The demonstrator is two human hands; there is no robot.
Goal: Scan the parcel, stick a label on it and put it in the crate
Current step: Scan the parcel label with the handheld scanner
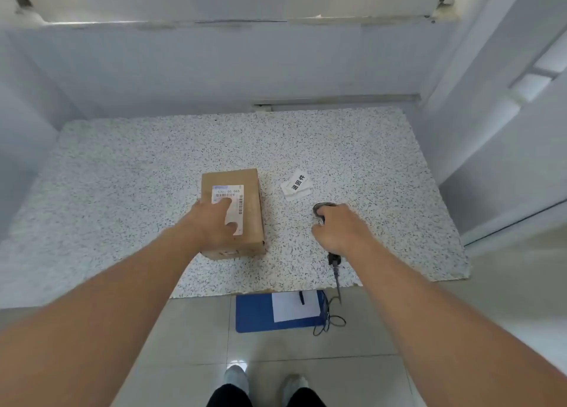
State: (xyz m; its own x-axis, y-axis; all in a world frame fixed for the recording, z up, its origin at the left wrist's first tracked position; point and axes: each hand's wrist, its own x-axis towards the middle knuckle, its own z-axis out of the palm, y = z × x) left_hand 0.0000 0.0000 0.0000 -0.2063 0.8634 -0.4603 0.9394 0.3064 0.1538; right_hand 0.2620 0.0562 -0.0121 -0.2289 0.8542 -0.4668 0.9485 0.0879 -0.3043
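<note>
The parcel (pixel 233 213) lay on the worktop (pixel 122 167), the left hand (pixel 214 222) flat on it. Right of the parcel, the right hand (pixel 337 228) gripped the scanner (pixel 322 208). The return label (pixel 296 185) lay unstuck beyond. Scanning appeared pending; no crate was visible.

The parcel (pixel 242 210), a brown cardboard box, lay flat near the middle of the speckled bench (pixel 122 176), its white barcode sticker facing up. Just to its right sat the white label (pixel 297 185) (black characters printed on it), slightly askew. Nearer the front edge lay the dark corded scanner (pixel 322 208).
</note>
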